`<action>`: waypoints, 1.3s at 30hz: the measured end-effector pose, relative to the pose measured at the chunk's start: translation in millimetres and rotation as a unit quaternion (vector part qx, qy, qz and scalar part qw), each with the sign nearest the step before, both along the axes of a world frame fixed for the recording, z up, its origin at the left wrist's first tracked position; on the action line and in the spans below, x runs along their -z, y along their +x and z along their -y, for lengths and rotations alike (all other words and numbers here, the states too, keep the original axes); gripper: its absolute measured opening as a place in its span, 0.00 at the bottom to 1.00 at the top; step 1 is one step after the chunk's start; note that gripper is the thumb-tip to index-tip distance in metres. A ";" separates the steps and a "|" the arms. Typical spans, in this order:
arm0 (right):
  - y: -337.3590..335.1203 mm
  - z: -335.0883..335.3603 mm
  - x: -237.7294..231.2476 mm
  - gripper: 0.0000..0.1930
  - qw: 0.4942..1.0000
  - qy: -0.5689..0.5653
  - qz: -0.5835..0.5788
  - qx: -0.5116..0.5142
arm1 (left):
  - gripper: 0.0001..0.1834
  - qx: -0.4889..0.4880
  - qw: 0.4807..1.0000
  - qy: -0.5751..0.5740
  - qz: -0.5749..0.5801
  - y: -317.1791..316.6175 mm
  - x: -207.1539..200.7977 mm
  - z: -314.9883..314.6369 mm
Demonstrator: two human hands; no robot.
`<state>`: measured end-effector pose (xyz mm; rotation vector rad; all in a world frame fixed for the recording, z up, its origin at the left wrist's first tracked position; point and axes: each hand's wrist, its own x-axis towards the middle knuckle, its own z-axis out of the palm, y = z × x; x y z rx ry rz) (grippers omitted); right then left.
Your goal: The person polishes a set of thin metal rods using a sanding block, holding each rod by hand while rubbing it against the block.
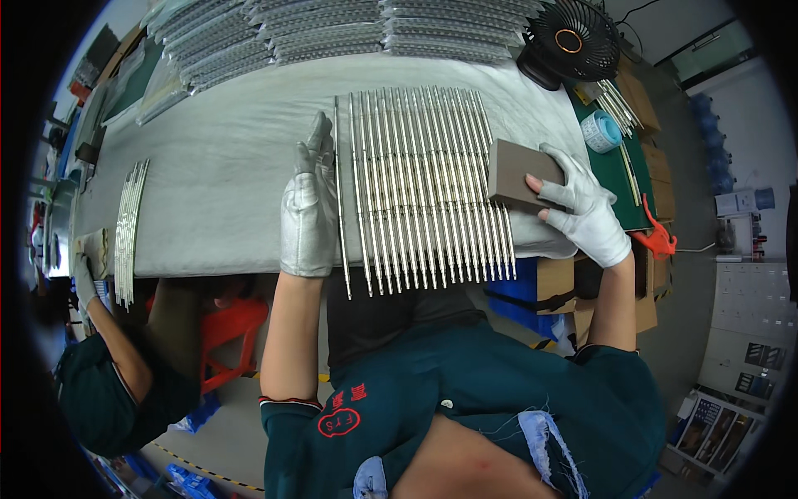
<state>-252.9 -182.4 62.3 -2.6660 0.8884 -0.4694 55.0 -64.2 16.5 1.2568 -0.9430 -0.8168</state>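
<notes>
A row of several shiny metal rods (424, 187) lies side by side on the cloth-covered table, with their near ends sticking out past the edge. One rod (342, 208) lies slightly apart at the row's left side. My left hand (307, 212), in a whitish glove, stands on edge beside that rod with its fingers stretched out, holding nothing. At the right end of the row, my right hand (588, 204) grips a grey-brown rectangular block (517, 170). Its glove leaves some fingertips bare. The block's left side is at the rightmost rods; whether it touches them I cannot tell.
Stacks of rods in clear packaging (332, 33) line the table's back. A black fan (568, 41) stands back right, near a blue-and-white tape roll (600, 131) and a red air gun (657, 239). Left, a smaller rod bundle (131, 233) lies near a co-worker's gloved hand (85, 281).
</notes>
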 end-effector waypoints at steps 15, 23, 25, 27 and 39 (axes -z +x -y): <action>81.2 -14.7 -9.3 0.22 0.989 -0.007 -0.100 -0.106 | 0.44 0.006 0.985 -0.022 -0.169 -11.1 2.8 -1.5; 106.0 -29.5 4.4 0.23 0.988 -0.065 -0.078 -0.115 | 0.45 0.029 0.991 -0.016 -0.127 -10.7 -1.3 -1.3; 122.6 -35.9 4.9 0.23 0.987 -0.073 -0.063 -0.129 | 0.45 0.033 0.986 -0.029 -0.163 -11.2 1.6 -0.9; 107.9 -26.4 -2.0 0.23 0.985 -0.061 -0.088 -0.136 | 0.46 0.038 0.979 -0.050 -0.193 -7.5 10.2 -1.7; 117.5 -29.9 1.5 0.24 0.985 -0.073 -0.078 -0.136 | 0.46 0.024 0.984 -0.004 -0.177 -10.3 -2.0 1.0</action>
